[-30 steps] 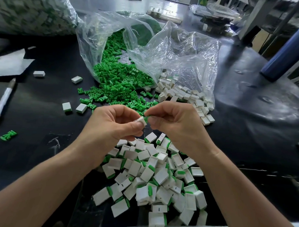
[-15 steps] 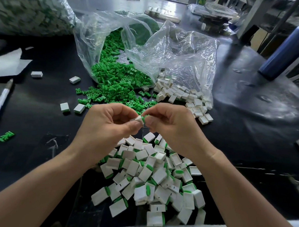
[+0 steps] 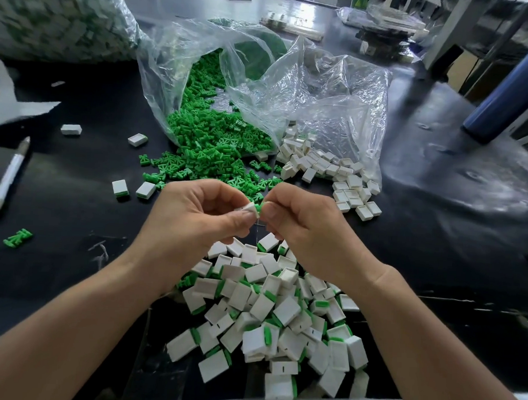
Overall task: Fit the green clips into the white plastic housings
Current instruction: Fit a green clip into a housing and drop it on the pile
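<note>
My left hand [image 3: 192, 218] pinches a small white housing [image 3: 249, 207] between thumb and fingers above the black table. Against it, my right hand [image 3: 304, 228] pinches a green clip [image 3: 258, 208], and the two parts touch at my fingertips. Below my hands lies a heap of white housings with green clips in them [image 3: 275, 318]. Loose green clips [image 3: 210, 146] spill from a clear bag behind my hands. Empty white housings [image 3: 327, 169] spill from a second clear bag to the right of them.
A white pen [image 3: 6, 179] lies at the left edge, with a lone green clip [image 3: 17, 238] nearby. A few stray housings [image 3: 137, 140] sit left of the clip pile. A blue bottle [image 3: 512, 92] stands at the far right. A large filled bag [image 3: 53, 18] occupies the back left.
Both hands stay together at the same spot, fingers working the clip against the housing; the clip's green end shows a little more between the fingertips. The view has shifted slightly.
</note>
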{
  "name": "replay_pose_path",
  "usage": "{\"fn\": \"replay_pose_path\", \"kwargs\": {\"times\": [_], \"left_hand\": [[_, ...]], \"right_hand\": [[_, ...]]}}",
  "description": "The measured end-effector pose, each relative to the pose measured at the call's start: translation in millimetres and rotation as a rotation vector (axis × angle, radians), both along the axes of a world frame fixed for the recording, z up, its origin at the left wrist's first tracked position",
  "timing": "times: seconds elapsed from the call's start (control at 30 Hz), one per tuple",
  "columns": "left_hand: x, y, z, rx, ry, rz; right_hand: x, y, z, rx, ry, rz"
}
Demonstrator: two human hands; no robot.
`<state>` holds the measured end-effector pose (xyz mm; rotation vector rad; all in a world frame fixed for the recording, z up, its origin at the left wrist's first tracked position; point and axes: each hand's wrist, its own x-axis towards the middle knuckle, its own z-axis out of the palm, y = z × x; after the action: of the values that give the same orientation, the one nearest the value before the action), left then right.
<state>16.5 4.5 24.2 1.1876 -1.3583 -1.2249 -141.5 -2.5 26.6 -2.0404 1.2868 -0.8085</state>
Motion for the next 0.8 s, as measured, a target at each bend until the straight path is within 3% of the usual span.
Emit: {"fn": "replay_pose_path", "kwargs": {"times": [0.1,0.5,0.73,0.8], "left_hand": [[-0.6,1.1,0.2,0.014,0.006,-0.022],[2.0,0.2,0.8,0.058,0.05,-0.094],[1.7,2.9,-1.4,-0.057,-0.086,-0.116],[2.6,1.8,-1.7,-0.026,-0.035,-0.126]], "right_hand": [[-3.9,-0.8,2.5,-0.074,0.121,0.048],[1.4,3.9,-1.5,-0.017,-0.022,-0.011],[2.7,5.2,2.9,-0.062,0.142,0.049],[2.6,5.1,3.3,-0.068,0.105,0.043]]}}
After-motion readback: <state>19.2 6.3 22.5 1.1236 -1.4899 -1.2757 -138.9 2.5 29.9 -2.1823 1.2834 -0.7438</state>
